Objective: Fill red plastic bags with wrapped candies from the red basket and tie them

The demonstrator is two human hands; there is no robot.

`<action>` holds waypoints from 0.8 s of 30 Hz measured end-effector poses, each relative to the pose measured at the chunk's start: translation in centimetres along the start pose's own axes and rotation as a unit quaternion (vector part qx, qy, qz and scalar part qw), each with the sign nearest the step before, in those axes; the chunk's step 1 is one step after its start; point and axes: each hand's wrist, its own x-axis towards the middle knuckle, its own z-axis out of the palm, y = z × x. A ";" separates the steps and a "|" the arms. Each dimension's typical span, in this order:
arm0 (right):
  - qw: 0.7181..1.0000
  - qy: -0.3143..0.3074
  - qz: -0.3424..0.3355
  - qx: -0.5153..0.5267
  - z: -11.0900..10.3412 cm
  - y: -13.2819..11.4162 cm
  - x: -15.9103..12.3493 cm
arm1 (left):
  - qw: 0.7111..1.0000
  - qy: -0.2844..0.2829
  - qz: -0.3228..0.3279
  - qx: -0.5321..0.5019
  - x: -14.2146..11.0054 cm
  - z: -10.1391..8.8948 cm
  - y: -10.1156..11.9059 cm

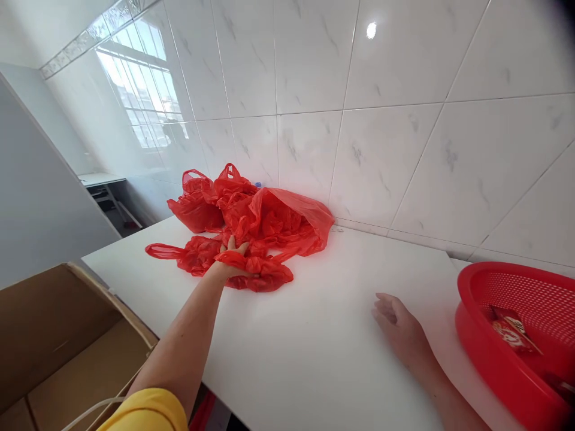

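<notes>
A heap of crumpled red plastic bags lies on the white table against the tiled wall. My left hand reaches into the nearer red bag, its visible fingers spread and touching the plastic. A strip of that bag crosses over the back of the hand and hides part of it. One loop handle of a bag sticks out to the left. Over the table at the right is my right hand, slightly blurred, fingers loosely bent and apart, holding nothing.
A red plastic basket with small red packets inside stands at the right. On the lower left is an open cardboard box, beside the edge of the white table. The white tiled wall rises behind.
</notes>
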 end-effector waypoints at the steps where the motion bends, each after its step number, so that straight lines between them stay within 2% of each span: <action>1: 1.000 -0.001 -0.001 -0.003 0.0 0.0 0.0 | 1.000 -0.017 0.011 0.008 -0.3 0.2 0.0; 4: 1.000 -0.002 -0.003 -0.013 0.1 0.2 0.1 | 0.999 -0.018 0.049 0.017 -1.2 0.8 0.0; 10: 1.000 0.004 -0.014 -0.004 0.1 0.4 0.1 | 0.990 0.130 0.053 0.016 -2.4 2.4 -0.2; 13: 1.000 0.004 -0.019 -0.005 0.1 0.5 0.0 | 0.982 0.166 0.089 -0.015 -2.5 2.0 -0.4; 16: 1.000 0.000 -0.018 0.000 0.1 0.5 -0.1 | 0.973 0.196 0.101 -0.069 -2.6 0.3 -0.7; 20: 1.000 -0.002 -0.013 0.003 0.0 0.3 -0.1 | 0.962 0.243 0.081 -0.096 -2.9 -3.1 -1.4; 24: 1.000 -0.010 -0.007 0.000 -0.1 0.2 -0.2 | 0.925 0.353 0.028 -0.136 -3.3 -7.3 -3.3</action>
